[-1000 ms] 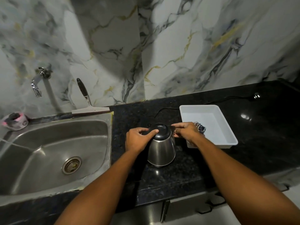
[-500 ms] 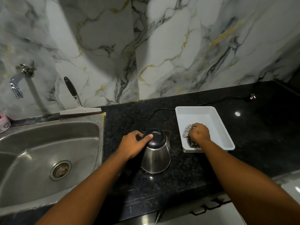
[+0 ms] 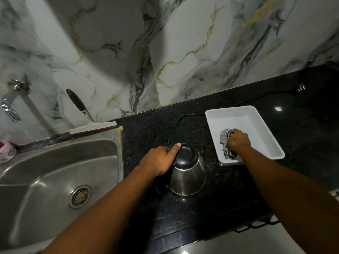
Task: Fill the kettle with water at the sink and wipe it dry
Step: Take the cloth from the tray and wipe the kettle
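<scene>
A steel kettle [image 3: 189,178] with a black lid stands upright on the black counter, right of the steel sink [image 3: 55,180]. My left hand [image 3: 158,160] grips its handle side, thumb resting on the lid's rim. My right hand [image 3: 238,141] is inside the white tray [image 3: 264,129], fingers closed on a striped grey cloth [image 3: 224,137] that lies in the tray's near-left corner. The tap [image 3: 11,107] juts from the wall at far left, above the sink; no water runs from it.
A squeegee [image 3: 86,121] leans on the marble wall behind the sink. The kettle's black base [image 3: 167,141] and its cord [image 3: 266,96] lie on the counter behind the kettle. A pink object [image 3: 6,152] sits at the sink's far-left edge.
My right hand left the kettle's lid, moved right into the tray and closed on the striped cloth. My left hand stayed on the kettle. The camera tilted down and right.
</scene>
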